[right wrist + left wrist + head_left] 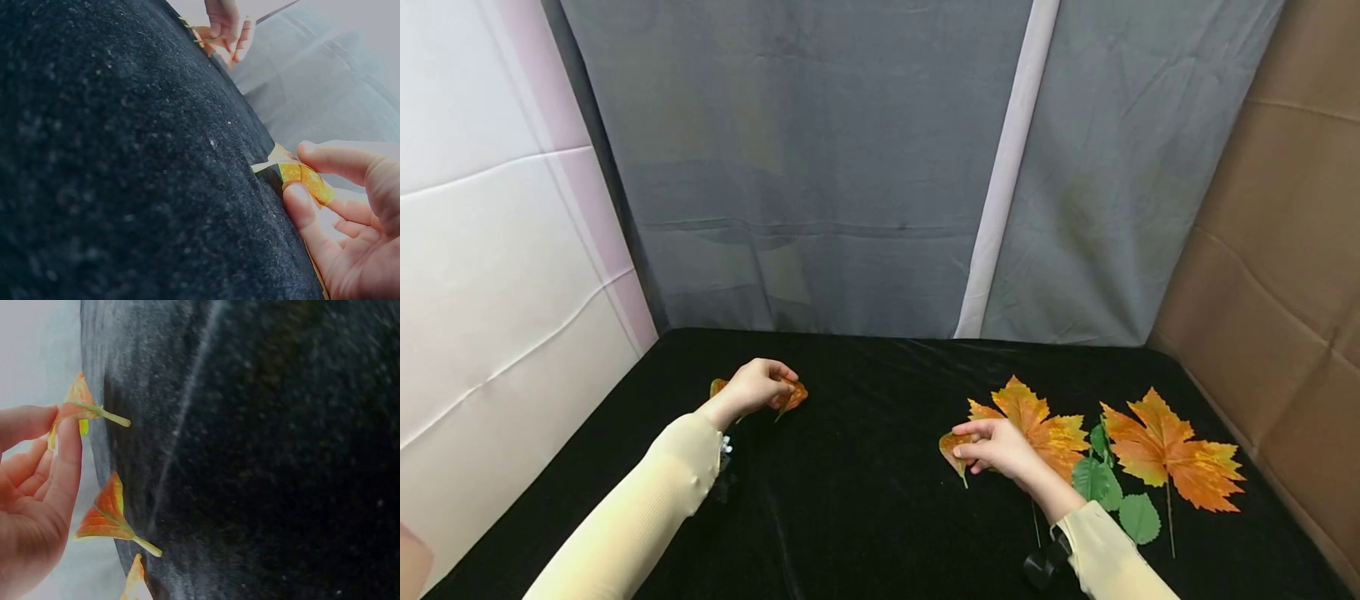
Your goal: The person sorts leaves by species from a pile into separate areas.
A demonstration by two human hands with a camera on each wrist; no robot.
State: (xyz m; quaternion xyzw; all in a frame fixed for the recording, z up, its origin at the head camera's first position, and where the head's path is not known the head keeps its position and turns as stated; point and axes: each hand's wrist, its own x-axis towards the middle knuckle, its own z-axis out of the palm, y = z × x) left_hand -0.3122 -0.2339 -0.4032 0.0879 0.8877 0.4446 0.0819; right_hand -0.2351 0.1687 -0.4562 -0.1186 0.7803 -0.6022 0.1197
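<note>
At the table's far left, my left hand (756,387) pinches a small orange leaf (793,395) between thumb and fingers. The left wrist view shows the pinched leaf (80,403) with its pale green stem pointing right. Beside that hand lies another small orange leaf (109,515), and the tip of a further leaf (136,584) shows below it. My right hand (1002,450) holds a small orange-brown leaf (952,452) by thumb and fingers, right of the table's middle. In the right wrist view this leaf (306,181) looks yellow-orange, its stem pointing left.
Two large orange maple leaves, one (1037,421) partly behind my right hand and one (1167,450) farther right, lie on the black cloth (865,517). Between them are green leaves (1096,482). Grey curtains (850,167) hang behind the table.
</note>
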